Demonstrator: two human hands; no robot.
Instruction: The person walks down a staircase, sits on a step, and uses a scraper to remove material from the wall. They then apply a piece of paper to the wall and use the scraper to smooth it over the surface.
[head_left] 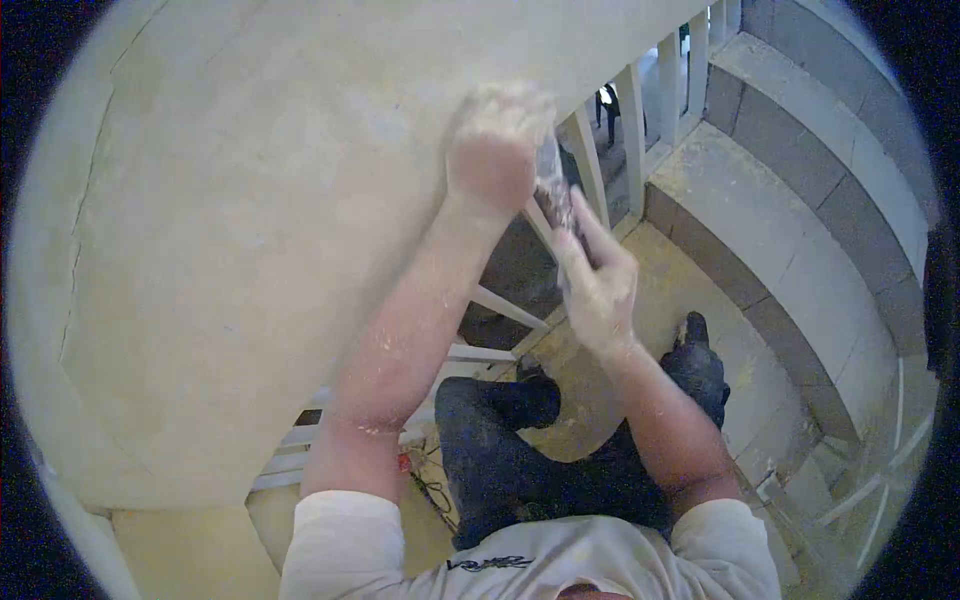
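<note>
My right hand (600,290) is closed around the dark brown, smeared handle of a hand tool (555,200). A pale grey, blade-like part of the tool points up beside my left hand; its exact kind is blurred. My left hand (495,145) lies over the edge of a large cream surface (250,220), right by the tool's upper end. Motion smears its fingers, so I cannot tell whether they grip anything. Whitish dust or plaster spots both forearms.
Curved steps with grey risers (800,220) climb on the right. White balusters (630,135) run along the edge of the cream surface. Dusty floor (590,400) lies around my dark-trousered legs. A dark cable (432,495) sits at the lower left. A crack (85,200) runs down the cream surface.
</note>
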